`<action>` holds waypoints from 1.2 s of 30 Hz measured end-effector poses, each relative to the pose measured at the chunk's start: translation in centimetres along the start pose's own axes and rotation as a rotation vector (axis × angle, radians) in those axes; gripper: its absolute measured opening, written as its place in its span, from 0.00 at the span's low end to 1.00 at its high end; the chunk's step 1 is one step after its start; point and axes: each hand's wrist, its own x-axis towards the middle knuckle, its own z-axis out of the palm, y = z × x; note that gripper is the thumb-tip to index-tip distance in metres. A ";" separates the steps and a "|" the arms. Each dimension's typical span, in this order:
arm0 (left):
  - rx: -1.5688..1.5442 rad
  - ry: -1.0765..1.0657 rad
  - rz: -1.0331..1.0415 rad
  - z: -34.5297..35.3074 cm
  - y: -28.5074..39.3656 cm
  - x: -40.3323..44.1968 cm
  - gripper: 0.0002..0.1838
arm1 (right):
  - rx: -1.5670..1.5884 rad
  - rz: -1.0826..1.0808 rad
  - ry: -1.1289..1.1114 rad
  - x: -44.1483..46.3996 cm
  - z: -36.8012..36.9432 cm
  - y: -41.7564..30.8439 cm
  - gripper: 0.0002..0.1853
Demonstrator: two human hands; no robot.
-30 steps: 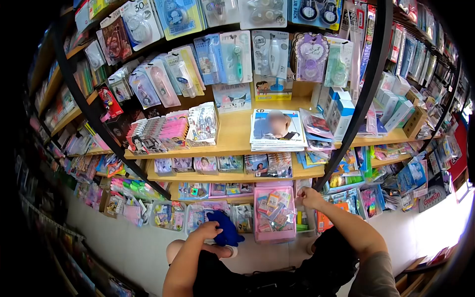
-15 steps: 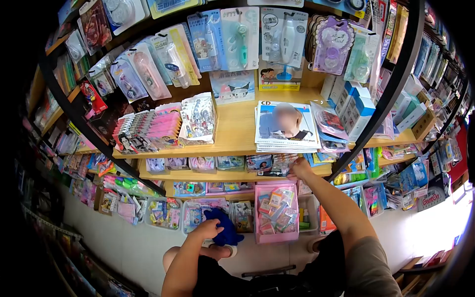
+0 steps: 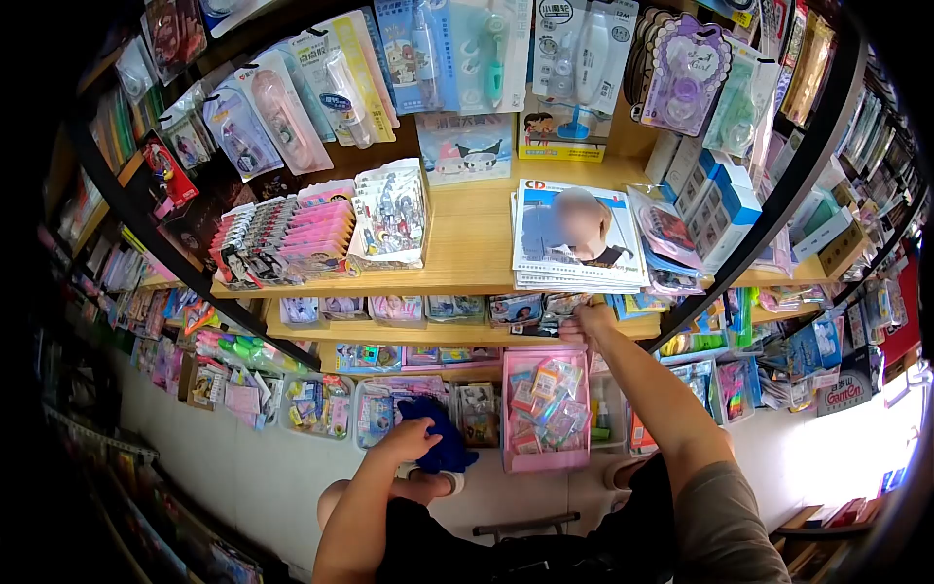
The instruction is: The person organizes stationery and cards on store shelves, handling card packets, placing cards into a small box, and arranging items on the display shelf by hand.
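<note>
My left hand [image 3: 409,441] is closed on a bunched dark-blue cloth [image 3: 446,444], low down in front of the bins. My right hand [image 3: 588,323] reaches under the upper shelf board, at the right end of several small flat packets [image 3: 562,310] on the lower shelf. Its fingers are bent against the packets' edge; the fingertips are partly hidden. Beside these packets, to the left, lies a pack with a picture of a person [image 3: 516,311]. Just above the hand, a stack of CD-labelled picture sheets [image 3: 574,263] rests on the upper shelf.
The upper wooden shelf [image 3: 467,229] carries boxes of pink and white packets [image 3: 389,219]. Blister packs [image 3: 287,117] hang above. On the floor stand a pink bin [image 3: 506,462] of small packs and clear bins [image 3: 321,433]. Black metal posts [image 3: 769,209] flank the shelf.
The view has shifted slightly, so the shelf and hanging packs appear larger. My right hand stays at the packets, which now lie differently beneath its fingers. My left hand keeps the blue cloth.
</note>
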 end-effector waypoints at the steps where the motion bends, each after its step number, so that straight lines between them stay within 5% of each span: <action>1: 0.004 0.002 0.001 0.1 0.0 0.0 0.24 | -0.009 -0.005 -0.016 0.1 -0.2 0.0 0.12; 10: 0.004 0.018 -0.026 0.4 -0.8 0.5 0.24 | 0.157 -0.049 0.141 -0.7 -0.4 -0.6 0.08; 21: 0.041 0.059 0.069 1.0 -0.5 0.7 0.22 | 0.044 0.041 -0.012 -0.7 -3.7 2.1 0.09; 26: 0.001 0.060 0.060 0.5 0.2 0.1 0.23 | -0.318 0.060 -0.117 -7.0 0.7 1.2 0.10; 36: 0.007 0.095 0.097 0.0 0.5 -0.1 0.23 | -0.330 0.081 -0.032 -3.5 7.5 0.2 0.12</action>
